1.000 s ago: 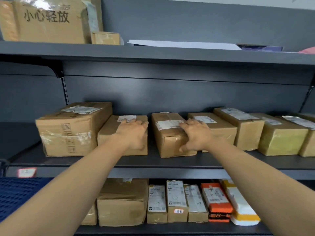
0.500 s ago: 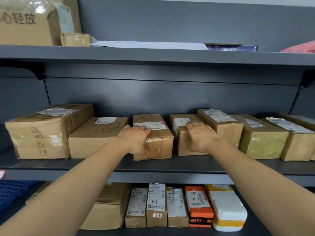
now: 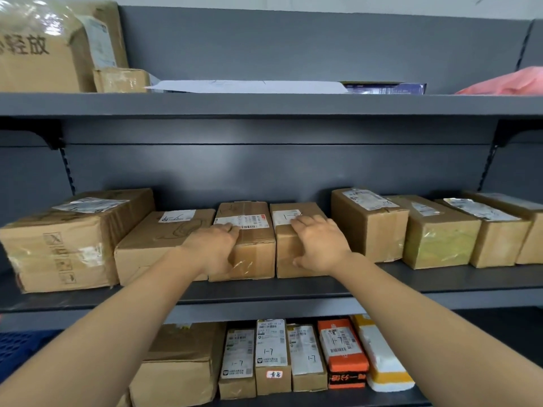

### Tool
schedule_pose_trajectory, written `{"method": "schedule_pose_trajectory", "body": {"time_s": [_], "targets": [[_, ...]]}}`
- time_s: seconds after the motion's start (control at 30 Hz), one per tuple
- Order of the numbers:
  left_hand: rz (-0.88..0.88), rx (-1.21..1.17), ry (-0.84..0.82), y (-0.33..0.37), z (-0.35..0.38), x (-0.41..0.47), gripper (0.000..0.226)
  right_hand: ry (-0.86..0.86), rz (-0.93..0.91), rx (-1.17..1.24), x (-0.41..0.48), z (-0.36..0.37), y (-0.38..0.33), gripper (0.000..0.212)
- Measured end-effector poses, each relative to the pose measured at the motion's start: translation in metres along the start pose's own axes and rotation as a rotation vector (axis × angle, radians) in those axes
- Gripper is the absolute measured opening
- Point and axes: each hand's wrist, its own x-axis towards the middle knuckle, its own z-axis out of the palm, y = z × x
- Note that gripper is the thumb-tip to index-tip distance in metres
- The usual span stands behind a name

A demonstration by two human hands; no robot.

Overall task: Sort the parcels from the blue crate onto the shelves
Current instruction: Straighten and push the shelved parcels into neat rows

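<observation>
Blue crate [image 3: 17, 348]: only a corner shows, below mid shelf [image 3: 411, 286] at far L, cut off by frame edge and an arm. L hand [image 3: 214, 248]: thumb hidden, fingers bend over top front edge of taped parcel [image 3: 252, 257] on mid shelf; can't tell if it's a real grip. R hand [image 3: 320, 245]: fingers spread flat on "1-7" parcel [image 3: 286, 251], which touches taped parcel's R side; thumb on its front. Count: 8 brown parcels [image 3: 370, 227] on mid shelf, far-R one cropped; 6 seen below it, arm covers part of that row.

1 white paper sheet [image 3: 249, 86] lies flat up high, with 1 crumpled pink item [image 3: 508, 83] well apart at right.
</observation>
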Motion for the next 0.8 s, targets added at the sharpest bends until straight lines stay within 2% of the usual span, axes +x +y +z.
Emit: {"method": "schedule_pose_trajectory", "body": {"time_s": [0.3, 0.53, 0.63, 0.73, 0.8], "targets": [[-0.045, -0.022, -0.010, 0.012, -0.012, -0.004, 0.096, 0.003, 0.005, 0.030, -0.014, -0.008, 0.024, 0.093], [0.017, -0.067, 0.048, 0.062, -0.057, 0.018, 0.100, 0.000, 0.156, -0.069, -0.041, -0.035, 0.129, 0.097], [0.029, -0.087, 0.081, 0.100, -0.072, 0.037, 0.100, -0.080, 0.233, -0.089, -0.059, -0.036, 0.183, 0.101], [0.025, -0.099, 0.128, 0.143, -0.082, 0.059, 0.094, -0.177, 0.248, -0.087, -0.074, -0.029, 0.227, 0.101], [0.014, -0.102, 0.131, 0.171, -0.086, 0.075, 0.098, -0.204, 0.234, -0.095, -0.081, -0.022, 0.252, 0.101]]}}
